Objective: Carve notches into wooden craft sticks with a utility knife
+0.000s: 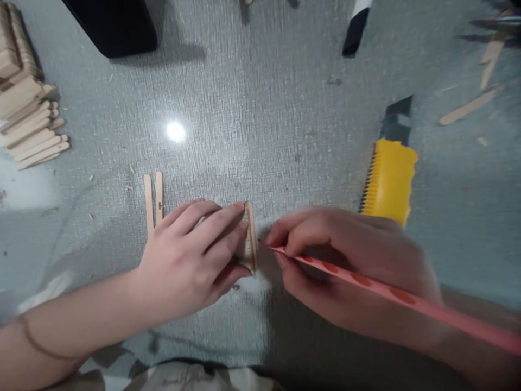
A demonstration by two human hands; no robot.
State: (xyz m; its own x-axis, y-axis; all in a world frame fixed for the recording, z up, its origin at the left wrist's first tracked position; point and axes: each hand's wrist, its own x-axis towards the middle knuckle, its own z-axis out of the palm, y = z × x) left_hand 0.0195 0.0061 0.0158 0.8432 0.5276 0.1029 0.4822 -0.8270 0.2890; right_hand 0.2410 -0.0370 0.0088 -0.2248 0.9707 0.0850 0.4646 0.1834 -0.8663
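Head view: gripping a small wooden piece [251, 239] in the left hand [191, 255], with fingers curled over its far end and thumb set at its near end. Lies around mid-view on the table [264, 136], with a narrow edge turned up. Cannot make out the part under the palm.

Just right of the wooden piece, pinching a pink pencil [360, 279] in the right hand [350, 255], closed close behind the point. Shows a slim gap between tip and wood, so not touching. Looks like a marking step, judging by this pose; would call for a steady left hold and a short, light stroke toward the wood.

Well right of the wooden piece and beyond, narrows forward room with a yellow tool [391, 182], dark blade pointing away; cannot tell about contact with the right hand there. Left of the wooden piece, limits sideways sliding with two craft sticks [159, 187], partly hidden. Much farther left, holds a stack of sticks [35, 125]; beyond and left, a black box [122, 30]. Leaves most room straight beyond the wooden piece, between box and yellow tool. Cannot pick out the table's rim.
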